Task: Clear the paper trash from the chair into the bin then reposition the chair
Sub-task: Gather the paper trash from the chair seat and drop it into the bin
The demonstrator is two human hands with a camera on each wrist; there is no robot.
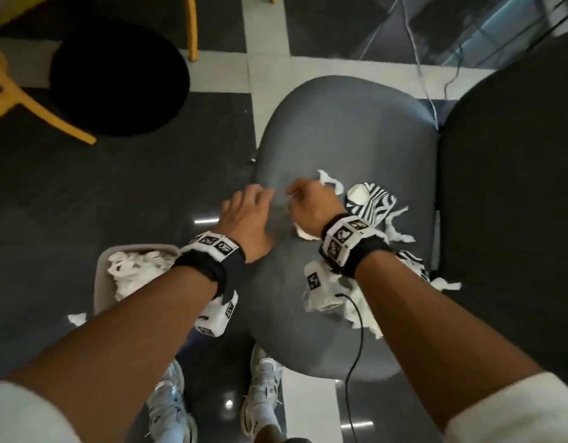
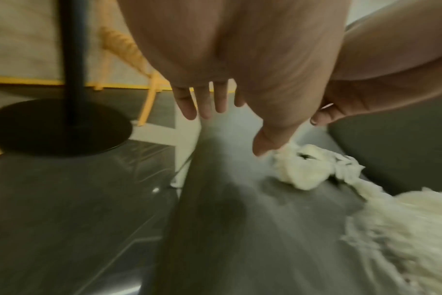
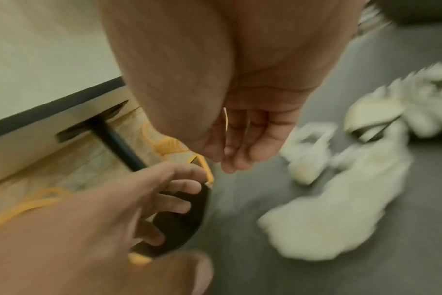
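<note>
I have both hands over the grey chair (image 1: 340,129). My left hand (image 1: 249,219) hangs with fingers spread, holding nothing. My right hand (image 1: 311,206) pinches a thin paper sliver. Paper trash (image 1: 372,206) lies right of it; the bin (image 1: 103,282) stands near left.

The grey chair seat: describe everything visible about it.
The grey chair seat is a rounded, smooth, matte pad, seen from above, with a dark backrest rising at its right. Torn white paper scraps and a black-and-white striped piece lie on its right half; the left and far parts are bare. The left hand is at its left edge, fingers extended; the right hand is over the middle, fingers curled. A bin holding paper stands on the floor beside its left edge.
</note>
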